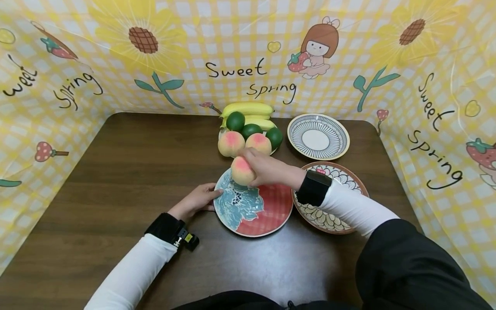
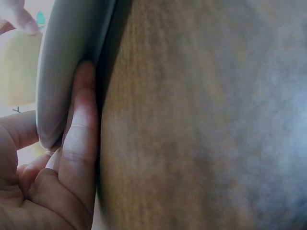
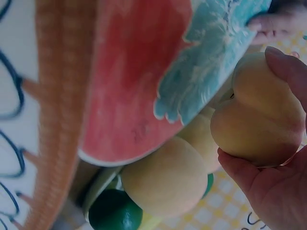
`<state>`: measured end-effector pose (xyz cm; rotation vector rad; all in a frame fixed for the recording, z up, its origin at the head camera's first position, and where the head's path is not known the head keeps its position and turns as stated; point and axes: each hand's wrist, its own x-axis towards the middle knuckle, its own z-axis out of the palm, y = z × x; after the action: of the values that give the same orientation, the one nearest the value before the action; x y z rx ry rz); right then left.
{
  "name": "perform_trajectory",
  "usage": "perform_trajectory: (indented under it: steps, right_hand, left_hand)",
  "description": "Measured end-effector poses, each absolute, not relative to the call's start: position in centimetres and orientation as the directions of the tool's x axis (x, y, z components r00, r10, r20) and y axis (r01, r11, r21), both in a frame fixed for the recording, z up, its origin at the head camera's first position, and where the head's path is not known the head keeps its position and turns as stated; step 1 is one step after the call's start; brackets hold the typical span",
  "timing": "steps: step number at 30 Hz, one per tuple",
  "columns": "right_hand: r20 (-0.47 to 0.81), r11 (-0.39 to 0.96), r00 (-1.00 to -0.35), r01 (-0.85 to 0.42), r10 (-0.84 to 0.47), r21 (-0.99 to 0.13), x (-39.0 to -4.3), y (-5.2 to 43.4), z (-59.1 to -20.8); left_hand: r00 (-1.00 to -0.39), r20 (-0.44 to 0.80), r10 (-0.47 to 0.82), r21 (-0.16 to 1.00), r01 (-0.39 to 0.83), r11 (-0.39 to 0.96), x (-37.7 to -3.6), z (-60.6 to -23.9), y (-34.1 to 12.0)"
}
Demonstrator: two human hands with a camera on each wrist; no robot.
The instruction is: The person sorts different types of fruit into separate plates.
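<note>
My right hand (image 1: 262, 167) grips a pink and yellow peach (image 1: 242, 171) over the far left part of a red plate with a blue flower (image 1: 271, 211). In the right wrist view the held peach (image 3: 259, 112) sits between thumb and fingers. My left hand (image 1: 197, 199) pinches the plate's left rim, thumb on top. The left wrist view shows its fingers (image 2: 79, 134) under the plate's pale underside (image 2: 72, 57). Just beyond the right hand, two more peaches (image 1: 231, 144) lie with several green round fruits (image 1: 274, 137) and yellow bananas (image 1: 248, 108) on another plate, mostly hidden beneath them.
A brown-rimmed plate with a petal pattern (image 1: 329, 226) lies to the right, under my right forearm. Behind it is a white plate with dark lines (image 1: 318, 137). A yellow checked cloth (image 1: 232, 38) walls in the wooden table (image 1: 155, 159) at the back and sides.
</note>
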<state>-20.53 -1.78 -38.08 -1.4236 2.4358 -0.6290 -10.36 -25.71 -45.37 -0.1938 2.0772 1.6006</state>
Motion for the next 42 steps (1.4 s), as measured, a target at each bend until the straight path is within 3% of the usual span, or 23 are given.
perform_trajectory:
  steps: [8,31,42]
  right_hand:
    - [0.021,0.404,-0.461,-0.798,-0.887,-0.447,-20.1,-2.0,-39.6]
    - [-0.055,0.479,-0.524,-0.727,-0.85,-0.492,-20.5,-1.3,-41.0]
    - [-0.015,0.468,-0.526,-0.742,-0.85,-0.481,-20.5,-1.1,-41.7]
  left_hand:
    - [-0.853,-0.488,0.184,0.85,-0.417,0.32,-10.7,-45.3,-25.7]
    - [-0.845,-0.507,0.17,0.84,-0.44,0.318,-11.0,-45.2,-25.5]
    - [-0.851,-0.497,0.167,0.846,-0.433,0.313,-10.7,-45.4,-25.5]
